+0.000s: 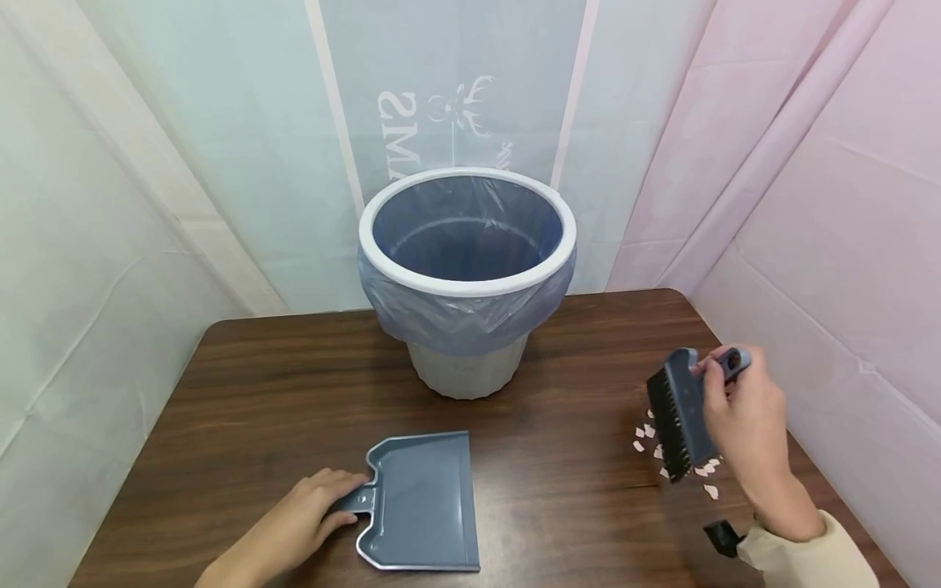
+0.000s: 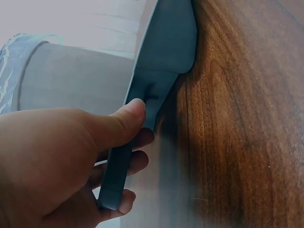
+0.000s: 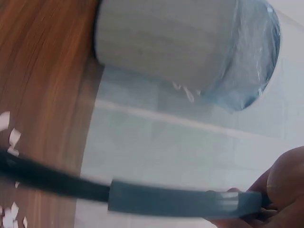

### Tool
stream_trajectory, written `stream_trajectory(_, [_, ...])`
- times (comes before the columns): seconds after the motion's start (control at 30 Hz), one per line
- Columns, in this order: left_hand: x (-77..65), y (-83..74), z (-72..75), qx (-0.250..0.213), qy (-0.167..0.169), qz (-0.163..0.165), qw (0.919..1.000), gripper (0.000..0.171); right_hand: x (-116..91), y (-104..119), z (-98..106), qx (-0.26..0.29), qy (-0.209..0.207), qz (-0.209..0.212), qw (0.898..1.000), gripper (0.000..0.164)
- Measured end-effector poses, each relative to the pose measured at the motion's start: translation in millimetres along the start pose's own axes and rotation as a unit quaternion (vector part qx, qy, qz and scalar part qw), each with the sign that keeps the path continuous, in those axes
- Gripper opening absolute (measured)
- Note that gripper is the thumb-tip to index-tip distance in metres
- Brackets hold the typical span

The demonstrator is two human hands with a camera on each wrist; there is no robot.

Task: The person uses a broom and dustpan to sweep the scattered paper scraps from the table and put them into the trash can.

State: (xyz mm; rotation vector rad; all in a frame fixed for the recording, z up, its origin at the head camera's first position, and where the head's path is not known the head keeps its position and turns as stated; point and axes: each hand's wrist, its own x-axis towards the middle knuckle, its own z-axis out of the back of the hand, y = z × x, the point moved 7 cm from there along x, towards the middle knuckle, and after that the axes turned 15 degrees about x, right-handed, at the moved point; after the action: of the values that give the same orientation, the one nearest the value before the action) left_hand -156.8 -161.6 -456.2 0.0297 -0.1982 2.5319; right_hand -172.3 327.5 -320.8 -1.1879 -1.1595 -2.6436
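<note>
A grey-blue dustpan (image 1: 422, 502) lies on the table, its straight edge facing right. My left hand (image 1: 301, 518) grips its handle, and in the left wrist view the thumb presses the top while fingers curl below. On the right side, my right hand (image 1: 750, 416) holds a hand brush (image 1: 687, 408) by its handle, black bristles slanting down to the left. Small white scraps (image 1: 709, 468) are scattered on the table under and around the bristles; the brush hides some of them. In the right wrist view the brush (image 3: 161, 197) looks blurred.
A white bin (image 1: 470, 367) with a bluish plastic liner and white rim stands at the back middle of the brown wooden table (image 1: 294, 392). Pale cloth walls (image 1: 95, 245) enclose the table on the left, back and right. A black object (image 1: 724, 539) sits by the right cuff.
</note>
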Motion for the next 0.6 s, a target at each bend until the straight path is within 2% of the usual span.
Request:
stream_trajectory(0.1, [0.3, 0.0, -0.5, 0.006, 0.005, 0.006, 1.0000, 0.039, -1, -5, 2, -0.025, -0.002, 0.009, 1.000, 0.014])
stream_trajectory(0.27, [0.7, -0.1, 0.0, 0.008, 0.005, 0.005, 0.9999, 0.041, -9, -13, -5, -0.050, 0.024, 0.010, 0.998, 0.015])
stream_trajectory(0.5, [1.6, 0.4, -0.3, 0.001, 0.014, 0.009, 0.9999, 0.041, -17, -13, -17, -0.051, 0.049, 0.012, 0.997, 0.013])
stream_trajectory(0.6, [1.3, 0.1, 0.6, 0.006, -0.001, 0.005, 1.0000, 0.042, -19, -10, -23, -0.044, 0.059, 0.020, 0.997, 0.013])
